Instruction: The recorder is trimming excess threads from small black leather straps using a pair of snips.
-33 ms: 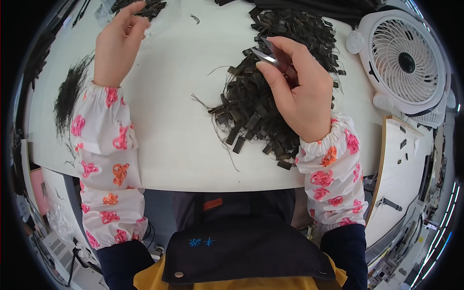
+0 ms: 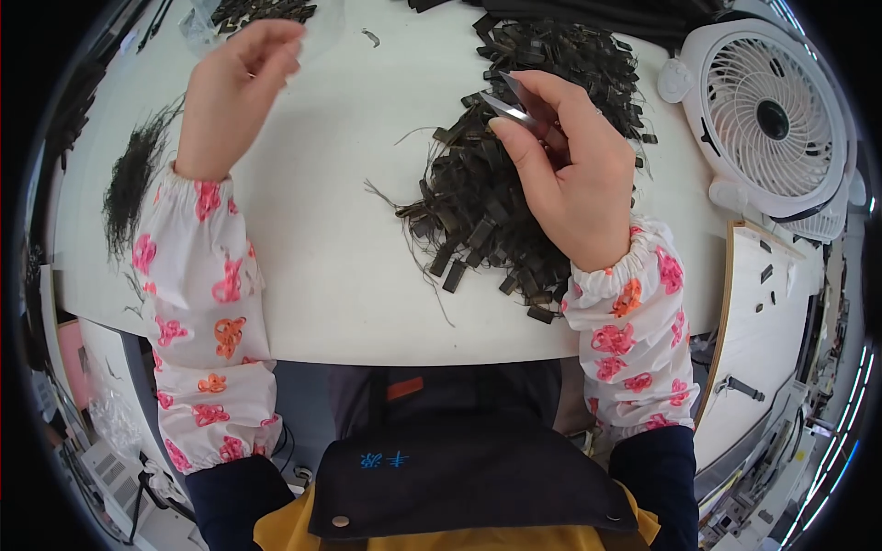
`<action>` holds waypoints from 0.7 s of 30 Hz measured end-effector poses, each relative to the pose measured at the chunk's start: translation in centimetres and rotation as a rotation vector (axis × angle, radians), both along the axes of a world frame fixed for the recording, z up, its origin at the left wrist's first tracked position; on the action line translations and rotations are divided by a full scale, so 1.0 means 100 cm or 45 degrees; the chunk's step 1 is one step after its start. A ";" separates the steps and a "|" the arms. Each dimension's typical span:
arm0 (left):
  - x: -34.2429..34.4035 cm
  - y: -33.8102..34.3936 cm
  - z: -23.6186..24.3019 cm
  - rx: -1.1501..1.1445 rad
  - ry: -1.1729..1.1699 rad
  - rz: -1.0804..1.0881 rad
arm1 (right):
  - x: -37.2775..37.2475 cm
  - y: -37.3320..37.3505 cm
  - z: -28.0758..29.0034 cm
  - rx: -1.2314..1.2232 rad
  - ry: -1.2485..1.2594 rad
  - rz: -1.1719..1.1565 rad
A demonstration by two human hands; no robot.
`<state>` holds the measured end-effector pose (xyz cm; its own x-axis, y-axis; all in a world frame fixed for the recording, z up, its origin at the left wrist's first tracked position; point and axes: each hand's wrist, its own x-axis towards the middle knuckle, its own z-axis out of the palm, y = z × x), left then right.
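Note:
My right hand [image 2: 588,174] is closed around small metal thread snips [image 2: 513,112], whose two pointed blades stand apart toward the far left. Beneath and beyond it spreads a large heap of small dark fabric tabs [image 2: 478,207] with loose threads sticking out. At the far left, my left hand [image 2: 228,106] is raised over the white table [image 2: 340,248]. Its fingers are bent and slightly apart from the thumb, and nothing shows between them. Just past those fingertips lies a smaller pile of dark pieces [image 2: 266,11] by a clear plastic bag [image 2: 197,26].
A clump of black thread ends [image 2: 133,188] lies left of my left forearm. A white fan [image 2: 772,119] stands at the far right. Black cloth [image 2: 588,14] lies along the back edge. Right of the table is a pale board [image 2: 753,312] with a few small dark bits.
My left hand has shifted right and a little nearer, away from the smaller far pile. My right hand and the snips stay almost where they were.

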<state>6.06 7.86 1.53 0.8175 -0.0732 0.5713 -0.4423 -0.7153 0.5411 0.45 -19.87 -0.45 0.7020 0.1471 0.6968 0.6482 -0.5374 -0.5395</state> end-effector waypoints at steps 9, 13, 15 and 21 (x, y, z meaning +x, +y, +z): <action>-0.055 -0.068 -0.005 0.360 0.476 -0.798 | -0.015 -0.005 0.008 -0.410 0.328 0.540; -0.042 -0.053 0.006 0.135 1.027 -0.696 | -0.008 -0.015 0.003 -0.743 0.242 0.073; -0.046 -0.055 0.006 -0.325 1.196 -0.678 | -0.006 -0.016 0.006 -0.702 0.241 0.017; -0.055 -0.068 0.010 -0.570 1.339 -0.938 | -0.017 0.005 0.006 0.142 0.530 0.535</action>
<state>0.57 1.01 2.50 0.7301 -0.6525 -0.2028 0.1202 -0.1695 0.9782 -1.29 -19.40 0.19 0.8167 0.4129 0.4031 0.5149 -0.2063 -0.8321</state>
